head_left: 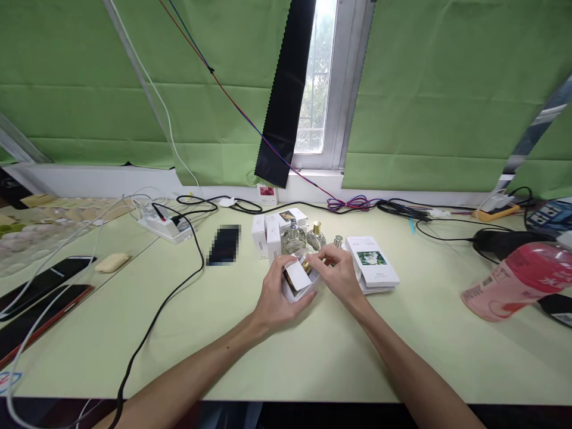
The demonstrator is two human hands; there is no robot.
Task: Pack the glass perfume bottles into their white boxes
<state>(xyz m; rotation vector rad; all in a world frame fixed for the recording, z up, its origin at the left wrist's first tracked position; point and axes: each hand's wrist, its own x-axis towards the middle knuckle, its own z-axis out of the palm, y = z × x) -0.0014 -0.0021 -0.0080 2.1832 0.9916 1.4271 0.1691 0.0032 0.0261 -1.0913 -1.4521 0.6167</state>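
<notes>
My left hand (276,297) grips a small white carton (298,280) with its top flap open, just above the pale green table (313,351). A gold-capped perfume bottle (307,264) sticks out of the carton's mouth. My right hand (340,271) pinches that bottle at the carton's opening. Just behind stand two round glass perfume bottles (294,238), one silver-capped and one gold-capped (316,236), plus a third cap (338,241). Upright white cartons (266,236) stand to their left.
Flat white cartons with a flower print (372,265) lie right of my hands. A pink bottle (518,280) lies on its side at far right. A power strip (165,227), black cables (170,298), phones (44,286) and a dark phone (224,244) sit to the left.
</notes>
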